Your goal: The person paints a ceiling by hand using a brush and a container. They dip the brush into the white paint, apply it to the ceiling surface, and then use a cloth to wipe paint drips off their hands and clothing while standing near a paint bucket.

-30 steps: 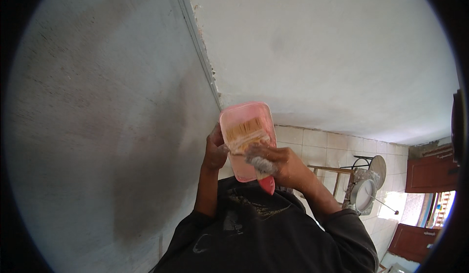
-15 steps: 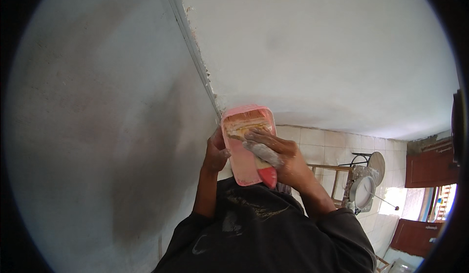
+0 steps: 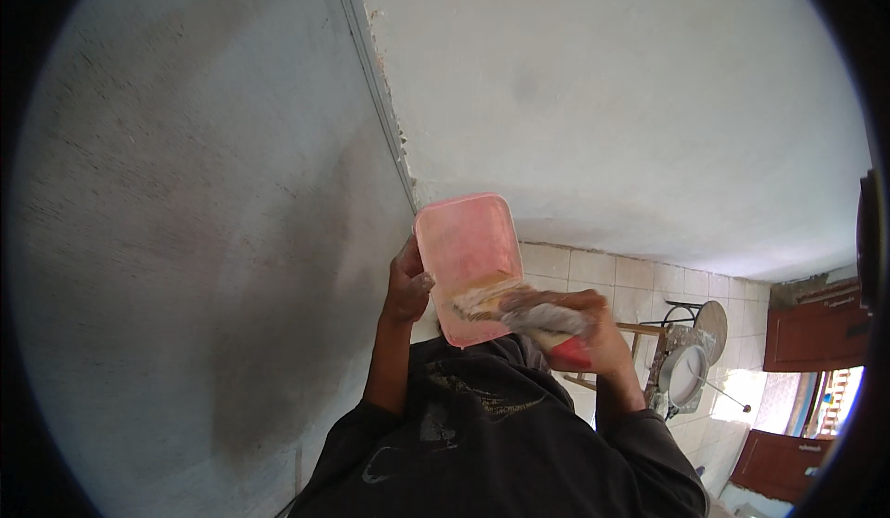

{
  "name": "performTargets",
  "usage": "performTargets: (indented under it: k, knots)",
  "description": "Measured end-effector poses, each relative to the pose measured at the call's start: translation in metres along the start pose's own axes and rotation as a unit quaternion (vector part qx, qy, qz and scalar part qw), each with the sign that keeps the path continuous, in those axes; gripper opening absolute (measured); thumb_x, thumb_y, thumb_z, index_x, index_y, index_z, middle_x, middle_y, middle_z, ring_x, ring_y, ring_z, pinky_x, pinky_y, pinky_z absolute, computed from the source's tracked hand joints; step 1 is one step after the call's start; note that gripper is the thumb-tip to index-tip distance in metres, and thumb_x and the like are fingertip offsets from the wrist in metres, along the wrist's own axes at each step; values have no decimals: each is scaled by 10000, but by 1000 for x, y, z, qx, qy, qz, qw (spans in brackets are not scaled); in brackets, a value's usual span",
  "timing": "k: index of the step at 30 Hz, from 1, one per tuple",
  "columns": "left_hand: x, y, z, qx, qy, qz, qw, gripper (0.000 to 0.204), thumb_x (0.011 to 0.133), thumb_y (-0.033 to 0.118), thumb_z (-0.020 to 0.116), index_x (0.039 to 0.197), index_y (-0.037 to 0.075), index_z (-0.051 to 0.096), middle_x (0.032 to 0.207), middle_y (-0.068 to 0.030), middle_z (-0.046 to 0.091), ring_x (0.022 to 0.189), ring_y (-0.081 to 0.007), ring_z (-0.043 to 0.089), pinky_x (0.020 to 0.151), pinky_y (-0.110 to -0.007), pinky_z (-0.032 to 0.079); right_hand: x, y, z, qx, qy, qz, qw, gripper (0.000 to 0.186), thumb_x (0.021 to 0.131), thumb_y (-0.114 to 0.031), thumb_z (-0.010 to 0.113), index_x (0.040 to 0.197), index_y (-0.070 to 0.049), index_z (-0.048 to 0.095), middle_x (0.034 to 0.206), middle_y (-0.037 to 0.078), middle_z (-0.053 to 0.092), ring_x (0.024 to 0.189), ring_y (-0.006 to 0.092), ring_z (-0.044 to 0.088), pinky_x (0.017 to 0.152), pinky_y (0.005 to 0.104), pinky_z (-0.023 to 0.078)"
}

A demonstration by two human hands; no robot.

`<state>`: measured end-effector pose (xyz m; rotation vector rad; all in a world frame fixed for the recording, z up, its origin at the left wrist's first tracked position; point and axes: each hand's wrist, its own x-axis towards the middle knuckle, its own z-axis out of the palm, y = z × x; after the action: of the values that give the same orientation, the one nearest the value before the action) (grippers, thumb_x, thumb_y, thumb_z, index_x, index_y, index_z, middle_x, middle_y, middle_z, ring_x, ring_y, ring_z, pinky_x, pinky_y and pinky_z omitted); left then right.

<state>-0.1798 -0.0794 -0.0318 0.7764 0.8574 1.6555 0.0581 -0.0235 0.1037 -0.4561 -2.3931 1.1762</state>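
A pink plastic tray [image 3: 465, 235] is tilted up in front of my dark, paint-stained shirt. My left hand [image 3: 408, 286] grips its left edge, thumb on the rim. In my right hand [image 3: 584, 323] is a wide brush [image 3: 570, 353] with a red handle and pale bristles, smeared by motion. The bristle end lies over the lower part of the tray, and white-grey residue coats my fingers. I cannot tell whether the bristles touch the tray.
A grey wall [image 3: 158, 221] rises at the left, meeting a pale wall [image 3: 612, 82]. Right, on tiled floor [image 3: 612, 277], stand a round stool [image 3: 712, 326], a wooden frame [image 3: 640, 342] and a round container [image 3: 684, 374] with a rod. Brown wooden panels [image 3: 811, 337] are far right.
My right hand and brush have moved right and down, uncovering the tray's upper part. The tray, in my left hand, has shifted slightly left since a second ago.
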Motion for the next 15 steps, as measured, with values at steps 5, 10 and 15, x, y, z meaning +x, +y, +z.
performTargets:
  k: [5, 10, 15]
  knots:
    - [6, -3, 7, 5, -15, 15, 1000, 964, 658, 410, 779, 1378, -33, 314, 1318, -97, 465, 1201, -203, 469, 1009, -357, 371, 14, -3, -3, -4, 90, -12, 996, 406, 644, -60, 725, 1041, -80, 645, 1091, 93, 640, 981, 264, 636, 811, 337, 531]
    - [5, -3, 15, 23, -23, 4, 999, 968, 644, 371, 796, 1378, -36, 313, 1312, -96, 468, 1188, -205, 478, 986, -351, 400, 33, 5, 16, -149, 108, -84, 979, 425, 663, -103, 693, 1079, -67, 610, 1135, 89, 604, 969, 287, 626, 776, 363, 544]
    - [7, -3, 9, -31, -32, -2, 999, 942, 651, 337, 791, 1374, -36, 318, 1303, -95, 477, 1183, -207, 482, 983, -353, 405, 26, 19, 31, -178, 33, -89, 979, 377, 673, -120, 689, 1039, -68, 612, 1129, 88, 606, 974, 280, 624, 763, 368, 546]
